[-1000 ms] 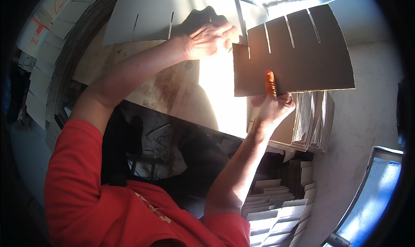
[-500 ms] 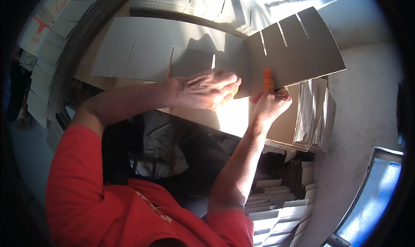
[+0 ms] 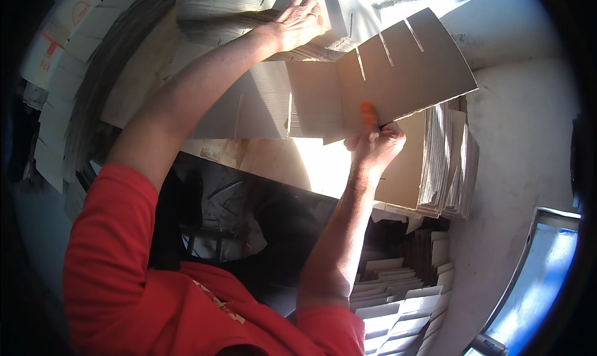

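My right hand [image 3: 378, 145] grips the lower edge of a slotted cardboard sheet [image 3: 413, 66]; an orange covering wraps the finger lying on its face. Along this raised right-hand part, several slots run in from the top edge. A flatter cardboard part [image 3: 264, 107] meets it at a crease and extends left, partly behind my left forearm. Slots show in that part too. Farther back, my left hand [image 3: 298, 25] rests over a stack of slotted cardboard [image 3: 214, 14], its fingers stretched forward and slightly bent. Nothing is visibly held in it, though its fingertips are partly hidden.
Beneath the sheet lies a wooden work surface [image 3: 267, 160]. More cardboard stands in a bundle [image 3: 435, 160] at its right end. Piled cardboard lines the far left [image 3: 68, 107], and other pieces [image 3: 398, 312] sit low at right, near a wall [image 3: 516, 138].
My left hand has left the crease and moved up and away to the back stack. My right hand keeps its grip, and the sheet has shifted slightly left in view.
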Tool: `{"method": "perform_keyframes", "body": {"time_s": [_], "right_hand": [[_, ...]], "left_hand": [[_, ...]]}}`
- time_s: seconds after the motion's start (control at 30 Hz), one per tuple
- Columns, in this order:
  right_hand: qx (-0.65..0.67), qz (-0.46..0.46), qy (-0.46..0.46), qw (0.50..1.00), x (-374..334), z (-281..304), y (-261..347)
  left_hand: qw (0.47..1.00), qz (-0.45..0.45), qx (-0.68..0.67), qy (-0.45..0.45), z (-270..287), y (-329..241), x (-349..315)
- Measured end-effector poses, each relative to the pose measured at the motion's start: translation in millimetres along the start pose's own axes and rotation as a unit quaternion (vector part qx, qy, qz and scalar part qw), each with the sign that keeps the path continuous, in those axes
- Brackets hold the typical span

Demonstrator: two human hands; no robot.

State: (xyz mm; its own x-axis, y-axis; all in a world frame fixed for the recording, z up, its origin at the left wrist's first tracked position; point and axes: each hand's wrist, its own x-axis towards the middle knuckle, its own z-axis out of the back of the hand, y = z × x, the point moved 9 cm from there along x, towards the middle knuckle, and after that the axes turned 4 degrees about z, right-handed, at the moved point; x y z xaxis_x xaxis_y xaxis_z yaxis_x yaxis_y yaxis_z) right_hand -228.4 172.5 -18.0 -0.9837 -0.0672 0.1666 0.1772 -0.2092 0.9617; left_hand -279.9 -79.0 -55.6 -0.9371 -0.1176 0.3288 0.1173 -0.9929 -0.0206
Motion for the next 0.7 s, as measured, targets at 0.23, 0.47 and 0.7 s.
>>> {"method": "perform_keyframes", "body": {"time_s": [0.23, 0.47, 0.7], "right_hand": [[-0.046, 0.008, 0.007, 0.999, -5, -4, 8], [-0.048, 0.006, 0.003, 0.999, -5, -3, 7], [-0.023, 0.007, 0.011, 1.000, -8, -6, 11]], "left_hand": [[0.986, -0.061, -0.089, -0.124, -3, 0, -4], [0.984, -0.084, -0.140, -0.065, 23, -3, -3], [0.919, 0.088, -0.350, 0.159, 6, 43, 17]]}}
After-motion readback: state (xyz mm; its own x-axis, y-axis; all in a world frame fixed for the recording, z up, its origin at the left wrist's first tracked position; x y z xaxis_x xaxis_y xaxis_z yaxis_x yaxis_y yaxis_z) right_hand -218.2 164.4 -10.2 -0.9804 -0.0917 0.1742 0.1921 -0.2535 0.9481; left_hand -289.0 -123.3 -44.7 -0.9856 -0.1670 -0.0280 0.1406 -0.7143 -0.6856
